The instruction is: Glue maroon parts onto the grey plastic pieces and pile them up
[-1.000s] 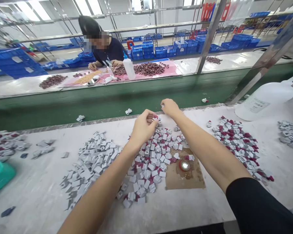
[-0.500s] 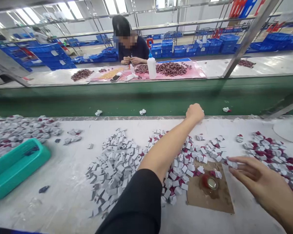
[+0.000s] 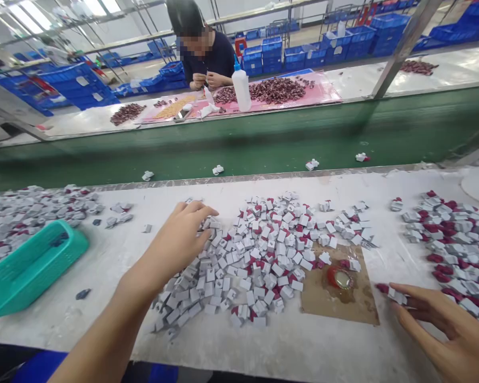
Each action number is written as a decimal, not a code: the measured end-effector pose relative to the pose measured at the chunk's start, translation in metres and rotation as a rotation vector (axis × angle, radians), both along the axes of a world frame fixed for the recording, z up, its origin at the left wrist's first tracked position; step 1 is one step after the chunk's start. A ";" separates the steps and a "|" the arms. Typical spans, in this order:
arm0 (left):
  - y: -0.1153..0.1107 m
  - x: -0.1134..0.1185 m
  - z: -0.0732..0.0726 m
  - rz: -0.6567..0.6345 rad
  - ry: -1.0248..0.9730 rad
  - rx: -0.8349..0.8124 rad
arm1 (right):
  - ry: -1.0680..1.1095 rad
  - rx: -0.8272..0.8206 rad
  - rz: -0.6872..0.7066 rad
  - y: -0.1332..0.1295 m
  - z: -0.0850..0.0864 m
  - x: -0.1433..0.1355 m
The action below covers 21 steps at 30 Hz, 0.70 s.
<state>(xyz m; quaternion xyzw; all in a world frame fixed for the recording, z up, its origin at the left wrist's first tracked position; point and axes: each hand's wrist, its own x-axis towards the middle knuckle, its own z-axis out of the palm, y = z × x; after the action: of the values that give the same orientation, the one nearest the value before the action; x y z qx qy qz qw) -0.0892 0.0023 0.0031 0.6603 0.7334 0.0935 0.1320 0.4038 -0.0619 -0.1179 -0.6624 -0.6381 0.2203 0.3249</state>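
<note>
My left hand (image 3: 179, 236) is over the left part of a large heap of small grey plastic pieces (image 3: 217, 284), its thumb and fingers apart, with nothing visible between them. Between thumb and fingertips, my right hand (image 3: 447, 324) pinches a small grey piece with a maroon end (image 3: 397, 296), held just right of a brown cardboard square (image 3: 335, 306). A round metal cap (image 3: 343, 279) lies in a reddish-brown wet patch on that cardboard. Many pieces in the middle heap have maroon parts among the grey.
Several grey pieces (image 3: 218, 169) sit spaced along the green belt (image 3: 175, 151). A teal tray (image 3: 32, 271) stands at left beside another heap (image 3: 35, 207); a grey-and-maroon pile (image 3: 443, 229) lies at right. Across the belt, a person (image 3: 209, 58) works near a white bottle (image 3: 242, 88).
My left hand has come back from the belt to the heap at left, and a grey piece now lies on the belt where it was. My right hand has shifted slightly right and nearer, still holding its piece.
</note>
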 end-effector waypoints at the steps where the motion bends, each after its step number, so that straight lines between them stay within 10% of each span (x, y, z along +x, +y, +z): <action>1: -0.001 -0.007 -0.009 0.014 -0.003 0.024 | 0.002 0.000 0.003 0.001 0.002 -0.003; 9: -0.001 0.008 -0.020 0.029 -0.138 0.097 | 0.109 -0.053 0.009 -0.001 0.022 -0.012; 14: -0.043 0.077 -0.017 -0.013 -0.764 -0.233 | 0.211 -0.056 -0.044 -0.005 0.034 -0.023; 21: -0.089 0.178 -0.055 0.019 -1.305 -0.587 | 0.425 -0.029 -0.134 -0.012 0.043 -0.040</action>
<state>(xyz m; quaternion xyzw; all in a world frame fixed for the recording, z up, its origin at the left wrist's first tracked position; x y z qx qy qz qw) 0.0887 -0.0869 -0.0516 0.4004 0.5057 0.2694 0.7151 0.3636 -0.0734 -0.0751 -0.6466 -0.5067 0.3418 0.4565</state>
